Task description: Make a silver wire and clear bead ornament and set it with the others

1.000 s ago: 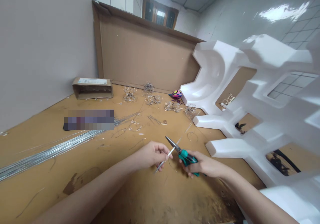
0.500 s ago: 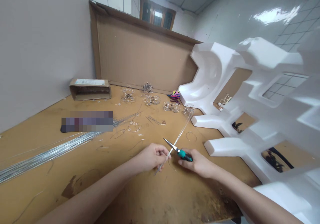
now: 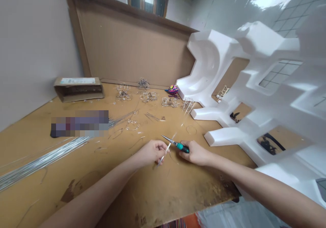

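My left hand [image 3: 154, 152] pinches a few thin silvery wires [image 3: 169, 147] that slant up and away to the right; their exact number is hard to make out. Long-nose pliers [image 3: 181, 147] with green and black handles are in my right hand [image 3: 195, 152], fingers wrapped round the grips. The pliers' jaws cross the wires just beyond my left fingertips and point up to the left. Whether the jaws clamp the wires I cannot tell. Beyond lie several bent-wire bundles [image 3: 170, 101] and some small wire rings [image 3: 132, 125].
A long bundle of straight wire [image 3: 48, 158] lies at left beside a blurred-out object [image 3: 80, 122]. An open cardboard box [image 3: 78, 89] stands behind it. White foam packaging [image 3: 229, 138] lines the right side, and a colourful small object [image 3: 173, 89] sits near its base.
The pliers have turned in my right hand, so their handles look closer together. My left hand keeps its pinch on the wires. The view has tilted down and shifted right, showing the table's front edge.
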A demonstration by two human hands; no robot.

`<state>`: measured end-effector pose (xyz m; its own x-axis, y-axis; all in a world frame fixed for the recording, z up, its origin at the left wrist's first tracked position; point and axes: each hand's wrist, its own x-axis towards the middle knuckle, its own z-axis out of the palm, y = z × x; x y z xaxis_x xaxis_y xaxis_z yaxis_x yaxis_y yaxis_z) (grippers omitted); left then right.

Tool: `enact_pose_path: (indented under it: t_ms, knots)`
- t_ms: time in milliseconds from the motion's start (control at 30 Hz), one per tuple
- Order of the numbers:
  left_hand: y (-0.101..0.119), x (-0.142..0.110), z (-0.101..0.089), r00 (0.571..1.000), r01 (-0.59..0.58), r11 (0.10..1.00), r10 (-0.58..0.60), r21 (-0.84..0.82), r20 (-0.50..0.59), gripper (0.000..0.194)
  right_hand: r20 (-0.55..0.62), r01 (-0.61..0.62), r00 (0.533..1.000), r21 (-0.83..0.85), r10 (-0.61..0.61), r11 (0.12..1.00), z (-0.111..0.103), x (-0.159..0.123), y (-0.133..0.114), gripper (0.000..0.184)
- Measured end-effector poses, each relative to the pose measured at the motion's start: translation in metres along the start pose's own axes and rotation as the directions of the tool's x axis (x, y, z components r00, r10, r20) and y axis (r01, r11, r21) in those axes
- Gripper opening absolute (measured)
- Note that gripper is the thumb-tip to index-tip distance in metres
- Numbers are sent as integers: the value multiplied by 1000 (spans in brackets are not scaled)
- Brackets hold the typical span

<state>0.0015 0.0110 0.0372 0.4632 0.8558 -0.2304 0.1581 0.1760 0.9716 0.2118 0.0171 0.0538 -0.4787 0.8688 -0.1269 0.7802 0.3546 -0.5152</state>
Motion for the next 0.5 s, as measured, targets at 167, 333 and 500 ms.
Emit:
enact_pose_path:
  t_ms: [167, 333, 500]
  knots:
    - [0, -3, 2, 994, 102, 991, -98, -82, 49, 25, 31, -1, 1000, -72, 3, 997, -7, 4, 4, 11]
    - [9, -10, -4, 987, 77, 991, -60, -111, 151, 28, 3, -20, 1000, -147, 21, 989, -15, 3, 5, 10]
    - [18, -10, -27, 986, -124, 958, 91, -258, -138, 24, 91, 52, 995, -182, -36, 982, -18, -8, -3, 8]
